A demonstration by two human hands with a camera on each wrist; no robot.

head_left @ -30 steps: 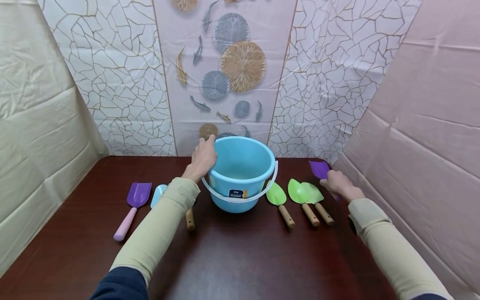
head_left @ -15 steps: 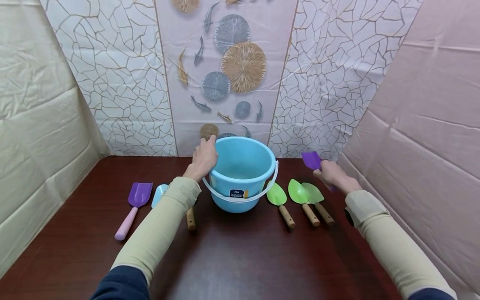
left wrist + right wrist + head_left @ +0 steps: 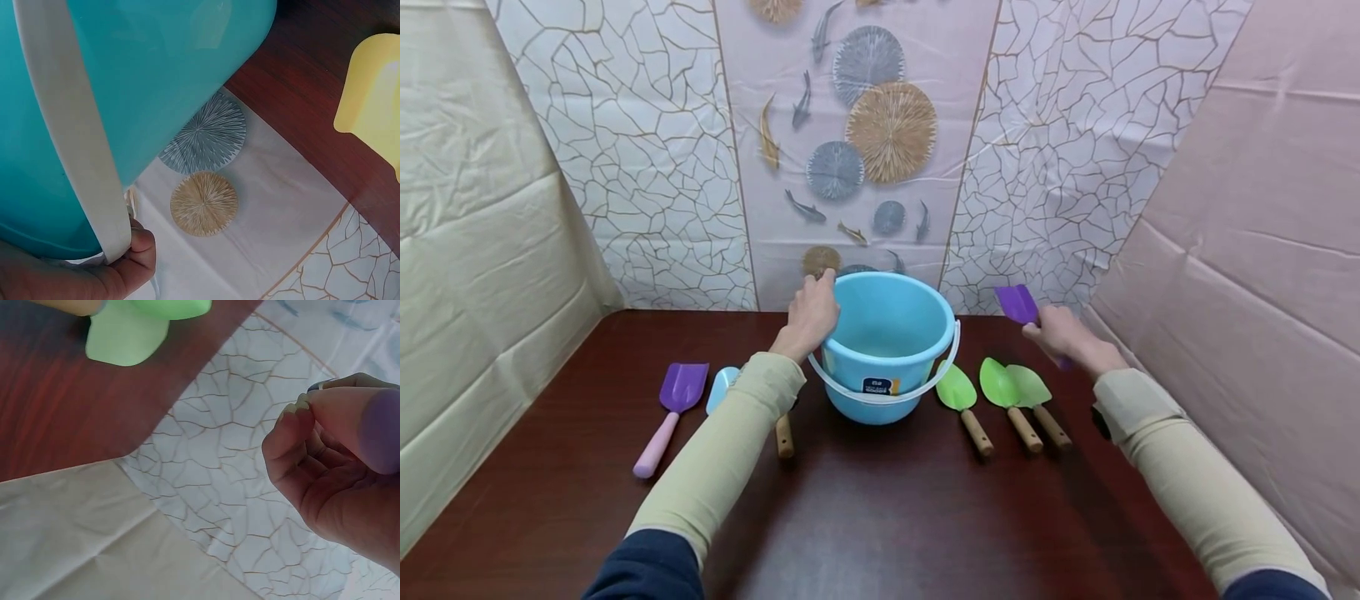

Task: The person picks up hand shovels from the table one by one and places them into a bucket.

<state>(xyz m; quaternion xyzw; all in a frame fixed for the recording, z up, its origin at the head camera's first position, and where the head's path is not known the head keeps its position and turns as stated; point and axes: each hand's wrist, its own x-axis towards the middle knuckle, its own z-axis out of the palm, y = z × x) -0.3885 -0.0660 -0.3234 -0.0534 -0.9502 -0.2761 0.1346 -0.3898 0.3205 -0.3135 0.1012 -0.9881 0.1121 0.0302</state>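
Observation:
A light blue bucket (image 3: 883,375) with a white bail handle (image 3: 69,119) stands upright near the back of the table. My left hand (image 3: 811,312) grips its rim on the left side; in the left wrist view the thumb and fingers (image 3: 140,250) close at the handle's end by the rim. My right hand (image 3: 1067,333) holds a purple hand trowel (image 3: 1018,304) by its handle, raised at the right, with the blade pointing up and left. In the right wrist view, the handle's rounded purple end (image 3: 381,431) sticks out of the curled hand (image 3: 331,481).
Several green trowels (image 3: 955,387) with wooden handles lie right of the bucket, two overlapping. On the left lie a purple trowel (image 3: 683,387) with pink handle, a light blue one (image 3: 722,387) and a wooden handle (image 3: 784,437). A yellow blade (image 3: 375,94) shows in the left wrist view.
My right hand has lifted the purple trowel up and to the left, away from the table's right edge. The left hand stays on the bucket rim, and the bucket has not moved.

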